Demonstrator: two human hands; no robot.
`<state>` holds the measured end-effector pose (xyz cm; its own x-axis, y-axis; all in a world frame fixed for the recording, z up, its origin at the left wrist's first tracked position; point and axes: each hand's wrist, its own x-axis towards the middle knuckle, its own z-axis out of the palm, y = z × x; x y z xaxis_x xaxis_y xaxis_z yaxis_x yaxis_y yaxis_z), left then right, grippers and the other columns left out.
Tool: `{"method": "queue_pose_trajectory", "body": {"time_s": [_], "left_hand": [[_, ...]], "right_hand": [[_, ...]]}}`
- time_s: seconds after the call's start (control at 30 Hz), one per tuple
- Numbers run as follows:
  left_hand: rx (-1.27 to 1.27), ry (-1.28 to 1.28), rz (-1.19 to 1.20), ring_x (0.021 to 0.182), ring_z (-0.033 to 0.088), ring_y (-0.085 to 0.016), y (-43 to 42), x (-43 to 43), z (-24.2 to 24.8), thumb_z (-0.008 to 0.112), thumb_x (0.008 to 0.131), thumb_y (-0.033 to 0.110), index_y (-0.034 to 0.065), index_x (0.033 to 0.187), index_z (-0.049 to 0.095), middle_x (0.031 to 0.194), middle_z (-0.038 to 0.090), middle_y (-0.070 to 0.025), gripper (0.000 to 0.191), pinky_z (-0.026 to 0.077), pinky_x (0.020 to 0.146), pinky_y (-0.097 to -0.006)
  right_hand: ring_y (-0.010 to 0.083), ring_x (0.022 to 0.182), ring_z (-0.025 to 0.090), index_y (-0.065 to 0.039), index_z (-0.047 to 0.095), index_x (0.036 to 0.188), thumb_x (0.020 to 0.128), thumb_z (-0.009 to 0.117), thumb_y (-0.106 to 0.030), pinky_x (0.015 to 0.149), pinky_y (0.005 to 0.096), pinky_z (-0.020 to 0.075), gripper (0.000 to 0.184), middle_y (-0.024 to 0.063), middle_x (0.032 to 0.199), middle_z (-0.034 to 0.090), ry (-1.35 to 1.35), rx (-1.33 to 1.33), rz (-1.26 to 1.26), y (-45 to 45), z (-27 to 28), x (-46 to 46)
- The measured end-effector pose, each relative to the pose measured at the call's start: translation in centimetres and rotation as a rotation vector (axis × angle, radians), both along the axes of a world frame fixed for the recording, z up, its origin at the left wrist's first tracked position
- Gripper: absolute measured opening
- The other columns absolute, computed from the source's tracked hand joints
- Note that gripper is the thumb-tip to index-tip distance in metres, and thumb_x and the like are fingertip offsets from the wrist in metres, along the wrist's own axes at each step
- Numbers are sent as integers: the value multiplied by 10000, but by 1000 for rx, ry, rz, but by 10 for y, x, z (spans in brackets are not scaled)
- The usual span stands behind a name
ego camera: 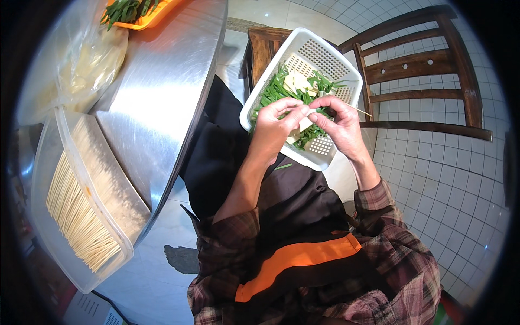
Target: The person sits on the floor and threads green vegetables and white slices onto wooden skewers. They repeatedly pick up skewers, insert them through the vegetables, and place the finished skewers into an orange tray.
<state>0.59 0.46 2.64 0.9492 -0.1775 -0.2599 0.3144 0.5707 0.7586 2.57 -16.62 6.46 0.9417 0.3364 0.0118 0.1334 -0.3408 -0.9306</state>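
Note:
Over a white perforated plastic basket (248, 109), both hands meet at a pale, thin sheet of food (304, 123), perhaps tofu skin. My left hand (280, 122) pinches it between thumb and fingers. My right hand (339, 122) pinches its other side and has a thin wooden skewer (359, 110), whose end sticks out to the right beyond the hand. Cut green leaves (274, 91), like garlic chives, lie in the basket with more pale pieces (297, 82). The fingers hide how skewer and sheet meet.
On the metal table (170, 77) at left stand a clear plastic container (67, 138) of wooden skewers (77, 219), a plastic bag (91, 61) of pale pieces and an orange tray (156, 14) with greens. A wooden chair (414, 67) is at the right, by a tiled wall.

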Motion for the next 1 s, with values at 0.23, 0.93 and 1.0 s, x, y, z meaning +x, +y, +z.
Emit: {"method": "queue_pose_trajectory", "body": {"time_s": [0.23, 0.93, 1.0], "left_hand": [[0, -41, 43, 804, 607, -92, 1, 1, 6, 643, 849, -12, -30, 1006, 629, 879, 653, -46, 158, 491, 713, -223], [223, -94, 58, 878, 645, -137, -5, 2, -5, 671, 812, -40, -82, 1044, 642, 959, 681, -109, 237, 516, 805, -248], [235, -100, 77, 876, 646, -136, -7, 2, -5, 670, 814, -40, -82, 1038, 646, 955, 682, -111, 229, 517, 800, -246]], "right_hand": [[131, 928, 612, -34, 521, 1269, 798, 716, -1, 832, 263, 513, 511, 52, 1044, 616, 322, 442, -78, 4, -13, -1], [54, 656, 539, -9, 631, 884, 918, 627, -89, 617, 210, 452, 87, -6, 734, 600, 424, 293, -63, 7, -24, -13], [53, 650, 530, -8, 636, 885, 913, 635, -98, 608, 209, 443, 94, -11, 735, 596, 422, 284, -34, 4, -24, -10]]}}
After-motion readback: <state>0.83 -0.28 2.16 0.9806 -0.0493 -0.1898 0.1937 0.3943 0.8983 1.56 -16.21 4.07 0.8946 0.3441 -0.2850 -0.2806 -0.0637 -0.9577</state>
